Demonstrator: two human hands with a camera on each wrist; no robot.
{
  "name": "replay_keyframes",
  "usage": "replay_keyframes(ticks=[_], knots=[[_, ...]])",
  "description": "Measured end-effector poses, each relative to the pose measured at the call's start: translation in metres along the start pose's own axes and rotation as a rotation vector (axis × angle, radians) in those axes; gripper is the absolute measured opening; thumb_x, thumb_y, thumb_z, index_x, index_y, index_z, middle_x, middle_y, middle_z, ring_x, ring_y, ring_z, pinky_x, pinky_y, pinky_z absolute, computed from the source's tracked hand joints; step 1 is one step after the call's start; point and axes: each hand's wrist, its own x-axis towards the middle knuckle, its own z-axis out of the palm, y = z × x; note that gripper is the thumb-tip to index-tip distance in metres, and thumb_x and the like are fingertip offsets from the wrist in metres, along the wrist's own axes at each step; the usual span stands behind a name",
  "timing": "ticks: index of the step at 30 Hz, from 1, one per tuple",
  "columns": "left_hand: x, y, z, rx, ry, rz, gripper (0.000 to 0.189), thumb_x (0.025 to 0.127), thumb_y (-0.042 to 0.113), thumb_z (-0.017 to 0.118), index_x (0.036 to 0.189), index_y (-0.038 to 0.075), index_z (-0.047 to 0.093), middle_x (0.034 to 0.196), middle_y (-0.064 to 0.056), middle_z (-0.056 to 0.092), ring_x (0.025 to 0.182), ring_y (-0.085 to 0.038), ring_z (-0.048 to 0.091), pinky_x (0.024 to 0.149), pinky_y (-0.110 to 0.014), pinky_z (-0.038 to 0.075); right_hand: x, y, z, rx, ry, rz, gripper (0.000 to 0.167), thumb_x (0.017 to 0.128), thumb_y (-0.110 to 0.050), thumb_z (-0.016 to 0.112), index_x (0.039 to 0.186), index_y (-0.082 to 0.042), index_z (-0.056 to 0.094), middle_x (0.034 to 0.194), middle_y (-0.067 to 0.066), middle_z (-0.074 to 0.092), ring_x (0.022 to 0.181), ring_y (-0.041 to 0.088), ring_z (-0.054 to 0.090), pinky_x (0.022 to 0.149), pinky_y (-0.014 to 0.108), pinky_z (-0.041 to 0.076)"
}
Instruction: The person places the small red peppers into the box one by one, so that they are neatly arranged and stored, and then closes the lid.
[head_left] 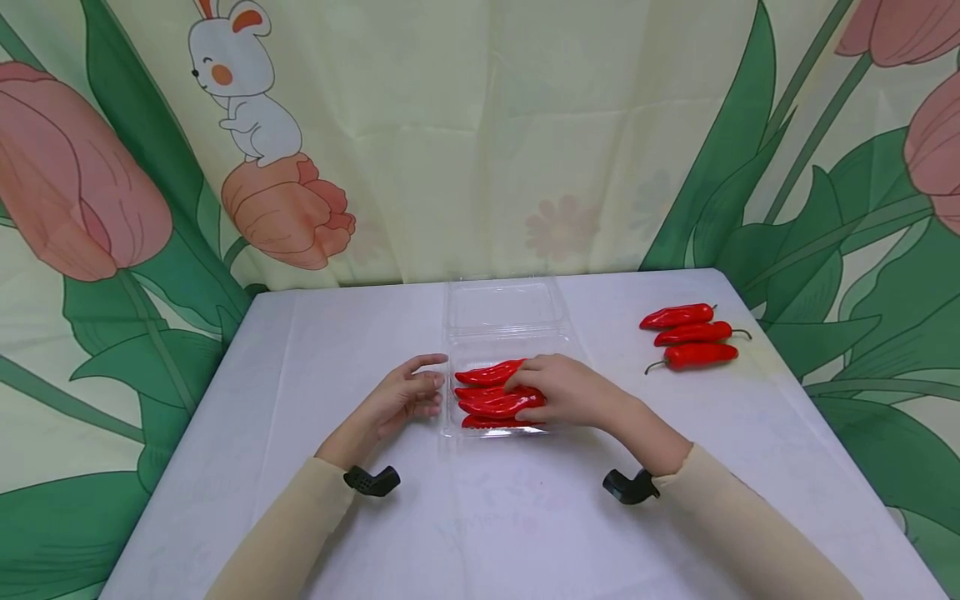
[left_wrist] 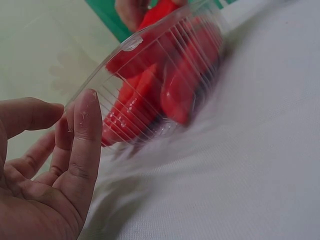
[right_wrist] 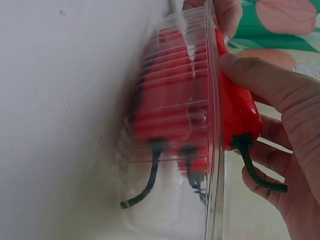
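A clear plastic clamshell box (head_left: pixel 454 431) stands mid-table with several red chili peppers (head_left: pixel 487 374) lying side by side in it. My right hand (head_left: pixel 570 390) reaches over the box from the right. It grips one red chili pepper (right_wrist: pixel 240 112) between thumb and fingers, at the level of the rim; a dark green curved stem (right_wrist: pixel 253 170) hangs from its end. At the left side of the box is my left hand (head_left: pixel 401 398), its fingers loosely bent and the fingertips (left_wrist: pixel 87 112) right at the rim. Part of the peppers is hidden under the right hand.
The box's clear lid (head_left: pixel 506 307) lies folded back toward the rear edge. Three more red chili peppers (head_left: pixel 693 333) lie at the table's back right. A white cloth covers the table (head_left: pixel 360 333); behind it hangs a printed curtain (head_left: pixel 420 125).
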Motion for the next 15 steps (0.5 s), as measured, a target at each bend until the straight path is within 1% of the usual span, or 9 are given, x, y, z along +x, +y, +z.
replay_keyframes(ticks=[7,12,15], knots=[[0.0010,-0.0013,-0.0005,0.000,0.004,0.001,0.056,0.101,0.016,0.065,0.153,0.015,0.043,0.109,-0.003,0.063,0.079,-0.016,0.067,0.073,-0.027,0.063,0.0037,-0.0053,0.0020,0.018,-0.023,0.010,0.047,0.080,-0.037,0.088,0.122,-0.024,0.073,0.122,-0.003,0.070,0.114,0.016,0.062,0.088,0.031,0.059],[0.0018,-0.0021,-0.0008,0.000,0.010,0.000,0.056,0.101,0.017,0.066,0.153,0.016,0.043,0.109,-0.003,0.064,0.079,-0.016,0.067,0.074,-0.027,0.063,0.0058,-0.0080,0.0020,0.010,-0.018,-0.003,0.051,0.080,-0.037,0.088,0.126,-0.024,0.071,0.126,-0.002,0.069,0.117,0.018,0.061,0.089,0.033,0.060],[0.0023,-0.0020,-0.0014,0.001,0.010,0.000,0.056,0.101,0.017,0.065,0.152,0.016,0.044,0.108,-0.003,0.064,0.079,-0.016,0.067,0.074,-0.028,0.063,0.0069,-0.0089,0.0016,0.009,-0.019,-0.005,0.050,0.081,-0.037,0.088,0.126,-0.024,0.071,0.127,-0.002,0.069,0.117,0.018,0.061,0.091,0.034,0.059]])
